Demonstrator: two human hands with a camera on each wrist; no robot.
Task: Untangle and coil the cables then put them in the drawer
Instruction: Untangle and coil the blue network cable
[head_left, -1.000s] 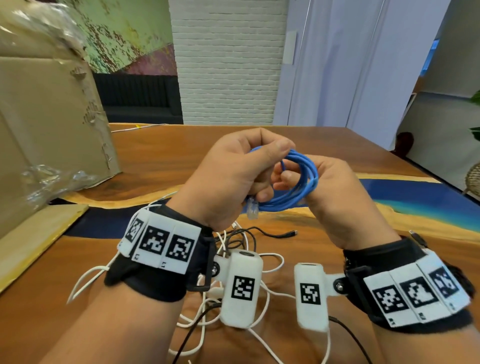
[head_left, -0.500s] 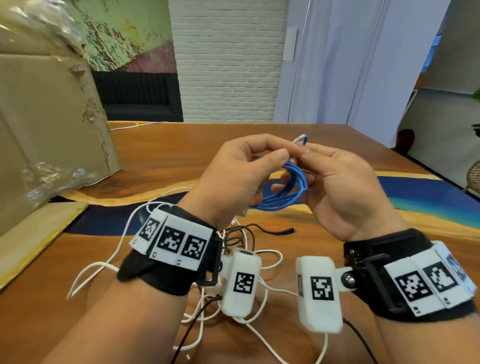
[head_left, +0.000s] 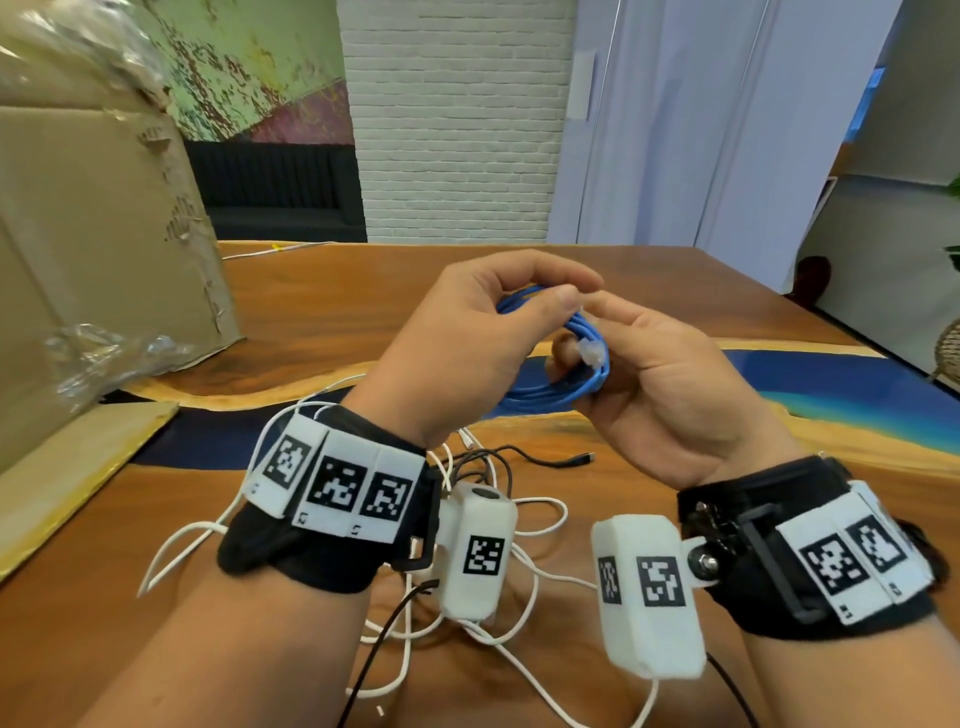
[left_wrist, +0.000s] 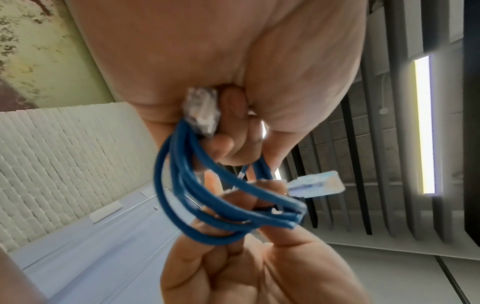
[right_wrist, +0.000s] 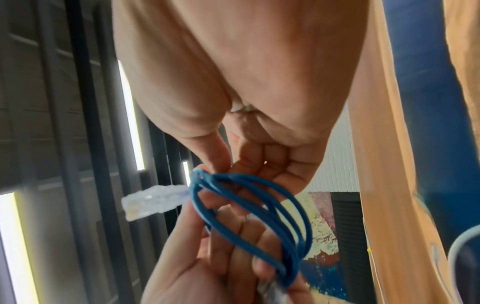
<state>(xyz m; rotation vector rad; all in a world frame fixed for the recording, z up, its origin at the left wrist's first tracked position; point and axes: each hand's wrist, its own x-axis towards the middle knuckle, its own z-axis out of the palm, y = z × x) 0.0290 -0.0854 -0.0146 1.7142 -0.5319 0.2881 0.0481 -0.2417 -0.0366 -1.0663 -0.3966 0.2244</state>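
Two hands on coil: left hand (head_left: 467, 343) and right hand (head_left: 670, 384) both hold the blue cable (head_left: 566, 384) up over the bench (head_left: 322, 301), clear of it.
Fingers: left fingers (left_wrist: 228, 144) curled round the loops, one clear plug (left_wrist: 201, 110) by the palm; right fingers (right_wrist: 283, 170) pinch the loops near the other plug (right_wrist: 155, 200).
Step, my guess: finishing the coil, tucking the loose plug end.
Do it well: keep loops even, wrap the tail round the bundle, don't let go or it springs open.
Near pile: white cables (head_left: 524, 566) and black cable (head_left: 535, 460) lie tangled under the wrists, not yet sorted.
Left side: cardboard box (head_left: 98, 249), plastic wrap (head_left: 104, 348) beside it.
Drawer: not in view, can't tell where.
In the way: tangle below could snag the coil.
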